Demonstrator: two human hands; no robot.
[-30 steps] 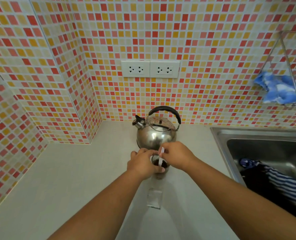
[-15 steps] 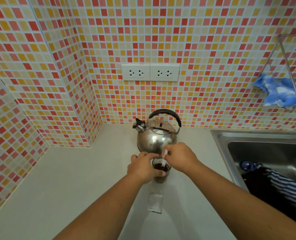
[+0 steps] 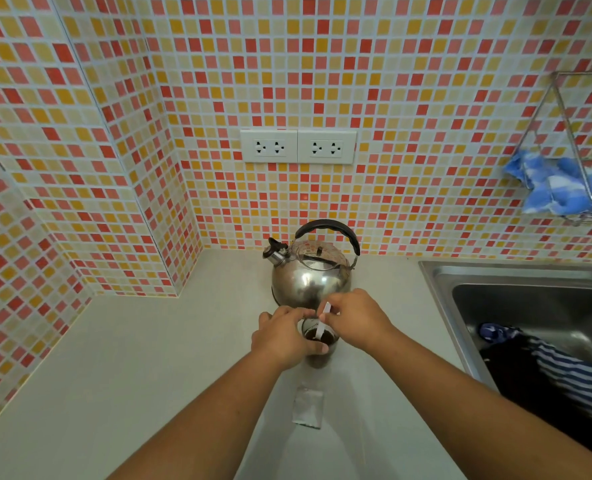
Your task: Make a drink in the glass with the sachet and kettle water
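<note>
The glass [image 3: 318, 344] stands upright on the pale desk [image 3: 121, 382], just in front of the steel kettle [image 3: 311, 271], and holds a dark brown drink. The left hand [image 3: 282, 339] wraps around its side, fingers closed on it. The right hand [image 3: 355, 318] pinches a thin white stick [image 3: 323, 322] that slants down into the drink, its upper end leaning away toward the kettle. A torn silver sachet [image 3: 307, 407] lies flat on the desk nearer the person, its long axis running front to back. The kettle's spout points left.
</note>
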